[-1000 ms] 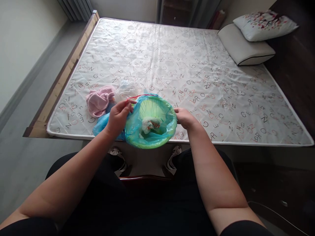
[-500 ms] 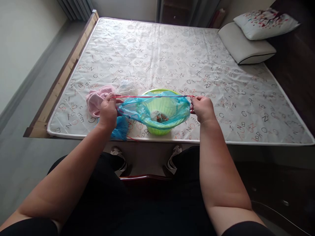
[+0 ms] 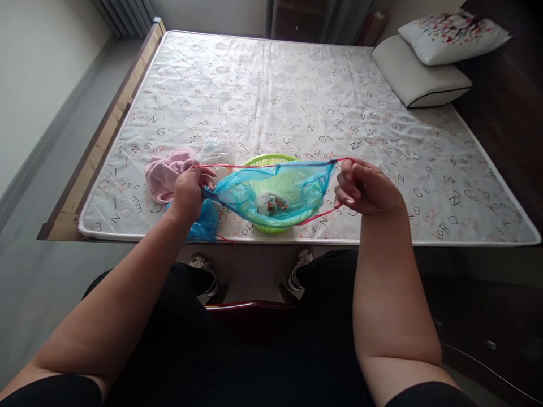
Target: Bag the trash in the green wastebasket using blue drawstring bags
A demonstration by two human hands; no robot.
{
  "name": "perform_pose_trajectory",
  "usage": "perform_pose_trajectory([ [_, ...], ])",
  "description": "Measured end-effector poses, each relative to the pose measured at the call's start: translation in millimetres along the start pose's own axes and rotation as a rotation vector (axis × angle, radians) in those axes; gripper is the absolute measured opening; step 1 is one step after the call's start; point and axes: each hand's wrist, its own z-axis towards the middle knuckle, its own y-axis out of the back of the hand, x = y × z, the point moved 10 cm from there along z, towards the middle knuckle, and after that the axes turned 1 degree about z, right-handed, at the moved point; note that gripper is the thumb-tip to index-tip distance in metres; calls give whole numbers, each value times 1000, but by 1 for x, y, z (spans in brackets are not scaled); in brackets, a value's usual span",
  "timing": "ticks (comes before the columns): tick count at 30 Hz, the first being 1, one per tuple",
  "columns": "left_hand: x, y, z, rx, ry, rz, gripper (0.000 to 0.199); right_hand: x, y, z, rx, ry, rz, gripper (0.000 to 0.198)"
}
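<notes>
A translucent blue drawstring garbage bag (image 3: 237,195) lines a light green slotted basket (image 3: 271,157) at the mattress's near edge. Crumpled whitish and brown waste (image 3: 270,203) lies at the bottom of the bag. My left hand (image 3: 189,192) is closed on the bag's left rim and its red drawstring. On the other side, my right hand (image 3: 367,186) has its fingers curled round the red drawstring (image 3: 318,216), which runs from it to the bag in two stretched strands. The bag's mouth is spread wide between both hands.
Left of the basket lie a pink cloth (image 3: 163,175), a clear crumpled plastic bag (image 3: 216,154) and a blue plastic piece (image 3: 204,221). The letter-patterned mattress (image 3: 288,102) extends ahead. A white cushion (image 3: 424,73) and a printed pillow (image 3: 453,39) rest at the far right.
My right hand has moved right, drawing the red drawstring out of the bag's rim on that side. My left hand stays nearly in place. The view has shifted slightly.
</notes>
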Motion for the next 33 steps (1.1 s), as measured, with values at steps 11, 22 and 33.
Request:
perform_pose_trajectory([
  [11, 2, 1, 12, 26, 170, -396, 23, 14, 10, -5, 34, 172, 103, 58],
  [22, -12, -4, 16, 98, -31, -226, 15, 33, 54, -5, -623, 499, 137, 49],
  [33, -40, -31, -10, 193, -111, -129, 51, 46, 12, -2, -545, 439, -148, 46],
])
